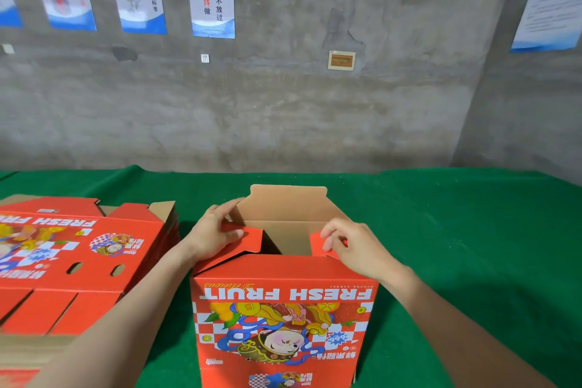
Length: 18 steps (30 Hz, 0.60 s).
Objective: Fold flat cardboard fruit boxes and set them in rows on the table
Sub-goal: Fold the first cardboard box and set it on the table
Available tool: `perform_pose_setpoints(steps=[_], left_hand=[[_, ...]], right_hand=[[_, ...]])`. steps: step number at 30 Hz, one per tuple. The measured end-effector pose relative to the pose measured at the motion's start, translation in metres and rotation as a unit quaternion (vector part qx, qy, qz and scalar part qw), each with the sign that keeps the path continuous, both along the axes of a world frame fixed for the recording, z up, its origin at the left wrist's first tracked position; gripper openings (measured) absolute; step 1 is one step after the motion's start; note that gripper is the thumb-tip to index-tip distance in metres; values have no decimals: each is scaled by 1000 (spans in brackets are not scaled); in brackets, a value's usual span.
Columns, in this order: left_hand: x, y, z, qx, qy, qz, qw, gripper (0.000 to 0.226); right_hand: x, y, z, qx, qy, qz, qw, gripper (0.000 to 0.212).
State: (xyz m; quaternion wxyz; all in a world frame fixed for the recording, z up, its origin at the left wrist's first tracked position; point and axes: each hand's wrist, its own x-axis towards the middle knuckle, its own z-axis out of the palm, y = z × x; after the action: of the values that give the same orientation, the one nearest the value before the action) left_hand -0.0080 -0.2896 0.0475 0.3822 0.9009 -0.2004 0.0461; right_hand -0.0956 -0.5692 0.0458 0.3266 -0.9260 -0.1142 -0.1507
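one opened box point(283, 318) stands upright on the green worktop point(456, 230), in the middle near the front edge, its top open and its print upside down to the camera. left of the box lies one stack of flat boxes point(72, 261); how many sheets are in it cannot be counted. two hands work at the box's open top.

the near face of the box reads "fresh fruit" in white capitals on red, with a thin script word above it that looks like "delicious", over a cartoon figure on a red-and-white check. the top sheet of the stack shows the same "fresh fru…" lettering and figure, also upside down, with two oval holes.

the left hand point(214, 233) lies on the red top flap point(248, 241) at the box's left side, thumb on the flap and fingers curled over its far edge, a loose grip half closed. the right hand point(349, 246) pinches the small red flap point(316, 244) at the box's right side between thumb and bent fingers, a nearly closed grip. behind the box, a plain brown flap point(288, 201) stands up.

on the grey wall behind the box hang six posters with chinese writing.
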Motion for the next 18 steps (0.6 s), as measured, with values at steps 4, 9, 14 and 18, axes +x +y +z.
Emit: perform_pose_setpoints(steps=[4, 9, 14, 18], left_hand=[[2, 3, -2, -32, -30, -15, 999, 34], [-1, 3, 2, -86, 92, 12, 992, 31], [-8, 6, 10, -1, 117, -29, 993, 32], [-8, -6, 15, 135, 110, 18, 985, 74]], right_hand=[[5, -4, -4, 82, -100, -118, 985, 16], [8, -9, -9, 57, -46, -138, 988, 26], [13, -7, -8, -5, 43, -100, 994, 38], [19, 0, 0, -105, 143, -98, 979, 69]])
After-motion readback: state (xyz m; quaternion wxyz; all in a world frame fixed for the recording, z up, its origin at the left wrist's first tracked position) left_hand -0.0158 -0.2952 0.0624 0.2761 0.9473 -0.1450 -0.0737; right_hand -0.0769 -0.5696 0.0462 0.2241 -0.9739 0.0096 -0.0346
